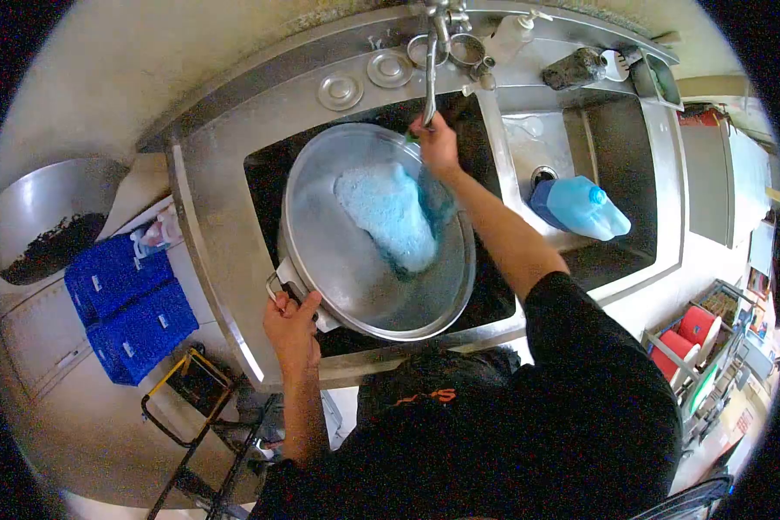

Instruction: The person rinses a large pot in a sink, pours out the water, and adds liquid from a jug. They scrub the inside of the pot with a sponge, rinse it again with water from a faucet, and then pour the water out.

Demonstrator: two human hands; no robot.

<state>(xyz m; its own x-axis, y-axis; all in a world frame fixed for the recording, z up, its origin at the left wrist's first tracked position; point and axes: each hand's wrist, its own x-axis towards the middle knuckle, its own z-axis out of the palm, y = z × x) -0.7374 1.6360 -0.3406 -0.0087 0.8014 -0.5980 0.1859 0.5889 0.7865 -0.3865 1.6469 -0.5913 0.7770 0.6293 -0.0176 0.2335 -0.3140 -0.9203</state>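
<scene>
The left hand grips the near handle of the steel pot, which nearly fills the sink basin. The right hand pinches a small green object at its far rim, under the tap

black top, orange lettering, bare forearms

the person wears a black short-sleeved top that sits loose across the torso. a short line of orange lettering runs across the chest, too small to read. the sleeves are plain black and end near the elbows, so both forearms are uncovered. the left hand and the right hand are bare
</scene>
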